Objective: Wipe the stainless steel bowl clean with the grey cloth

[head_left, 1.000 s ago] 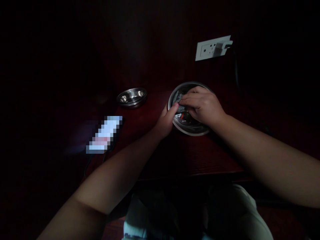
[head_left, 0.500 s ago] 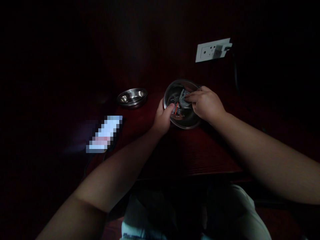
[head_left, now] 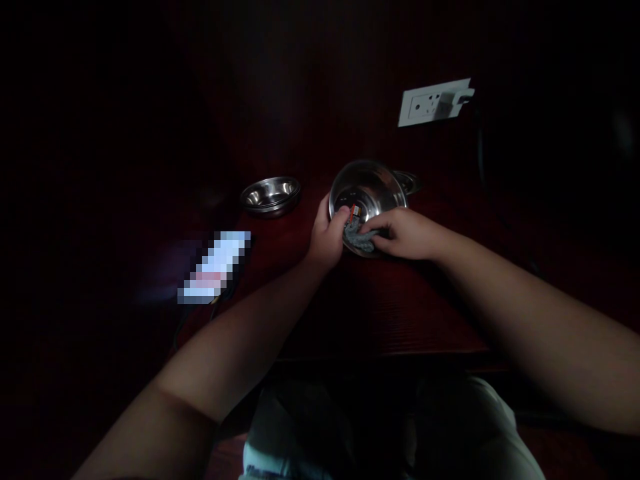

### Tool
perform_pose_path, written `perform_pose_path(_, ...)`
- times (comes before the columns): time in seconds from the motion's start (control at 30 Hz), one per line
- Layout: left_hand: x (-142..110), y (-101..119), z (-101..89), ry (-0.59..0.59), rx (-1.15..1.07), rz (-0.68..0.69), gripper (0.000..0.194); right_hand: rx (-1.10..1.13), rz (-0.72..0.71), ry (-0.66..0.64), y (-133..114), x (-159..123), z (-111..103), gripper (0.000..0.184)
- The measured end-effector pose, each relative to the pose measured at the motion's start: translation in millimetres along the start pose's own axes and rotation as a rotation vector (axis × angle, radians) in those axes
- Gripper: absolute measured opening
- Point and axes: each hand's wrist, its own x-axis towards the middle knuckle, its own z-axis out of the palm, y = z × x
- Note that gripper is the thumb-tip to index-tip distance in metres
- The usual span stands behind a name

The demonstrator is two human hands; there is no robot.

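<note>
My left hand (head_left: 329, 233) grips the left rim of a shiny metal bowl (head_left: 385, 180), its thumb over the edge and its fingers behind the wall. The bowl is tilted so its inside faces me. My right hand (head_left: 403, 233) pinches a crumpled grey cloth (head_left: 359, 239) against the lower inner wall, close to my left thumb. A small orange-and-white label (head_left: 355, 212) shows inside the bowl, just above the cloth.
Left of the bowl stand stacked shallow metal dishes (head_left: 271, 197). Another metal dish (head_left: 407, 181) shows partly behind the bowl's right side. A lit phone (head_left: 215, 268) lies at the left. On the back wall is a socket plate (head_left: 425, 107) with a plug and cord. The dark red table's front edge (head_left: 380, 353) runs near my knees.
My right hand has moved the cloth from the bowl's upper right inside down to its lower inner wall. The dish behind the bowl has come into view. My left hand keeps its grip.
</note>
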Motion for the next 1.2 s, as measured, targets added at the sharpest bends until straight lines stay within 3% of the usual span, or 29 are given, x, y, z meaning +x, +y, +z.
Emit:
perform_pose_path(0.27, -0.1, -2.7, -1.6, -0.063, 0.008, 0.033, 0.041, 0.111, -0.045, 0.028, -8.9, -1.0, 1.4, 0.025)
perform_pose_path(0.7, 0.4, -2.6, 2.9, -0.06, -0.063, -0.016, 0.044, 0.192, -0.058, 0.141, -10.9, 0.1, 6.5, 0.023)
perform_pose_path(0.8, 0.5, -2.3, 2.0, -0.057, -0.055, -0.021, 0.043, 0.152, 0.0, 0.244, -9.3, 1.3, 3.7, 0.019)
perform_pose_path(0.97, 0.6, -1.7, 1.4, -0.06, -0.063, -0.04, 0.043, 0.069, 0.173, 0.581, 1.8, 2.2, -4.3, 0.021)
perform_pose_path(1.07, 1.0, -1.7, 1.5, -0.047, -0.053, -0.035, 0.043, 0.021, 0.192, 0.706, 2.9, 0.2, -9.5, 0.026)
perform_pose_path(1.13, 1.4, -2.2, 1.1, -0.045, -0.053, -0.032, 0.044, 0.029, 0.112, 0.665, -1.1, -1.2, -10.9, 0.026)
perform_pose_path(1.2, 1.8, -3.3, 0.3, -0.041, -0.057, -0.016, 0.043, 0.087, -0.008, 0.483, -7.0, -2.2, -9.3, 0.024)
